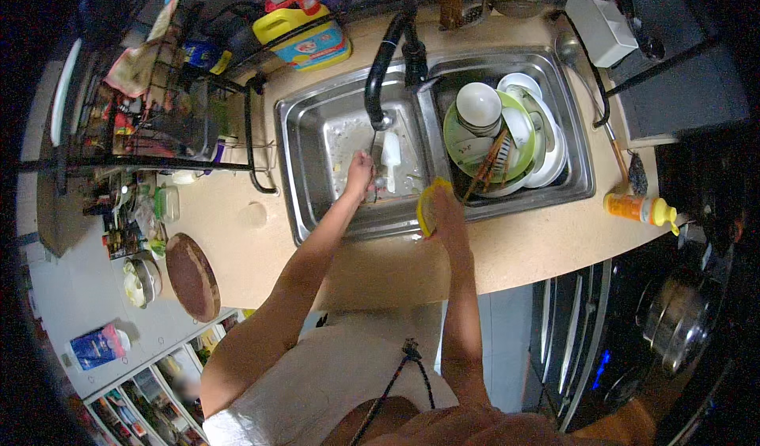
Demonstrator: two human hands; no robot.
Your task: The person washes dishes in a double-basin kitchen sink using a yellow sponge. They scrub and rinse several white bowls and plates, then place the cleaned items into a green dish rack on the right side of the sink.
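Observation:
Over the left basin [309, 167] of a steel double sink, my left hand [359, 176] grips a thin dark utensil [373, 144] below the black faucet [373, 84]. It appears nearly edge-on, so its kind is unclear. A yellow sponge [424, 211] is held in my right hand [445, 208], above the front of the divider between the basins. On the left basin's floor lies a white spatula-like utensil [390, 149], among small food scraps. The right basin holds a green bowl [454, 128] with a stack of white bowls [478, 104] and wooden chopsticks [488, 164] in it.
White plates [552, 155] lean beside the green bowl. An orange bottle with a yellow cap [638, 210] lies on the counter at right. Behind the sink stands a yellow jug [306, 36]. A round wooden board [193, 277] and black wire rack [196, 164] are at left.

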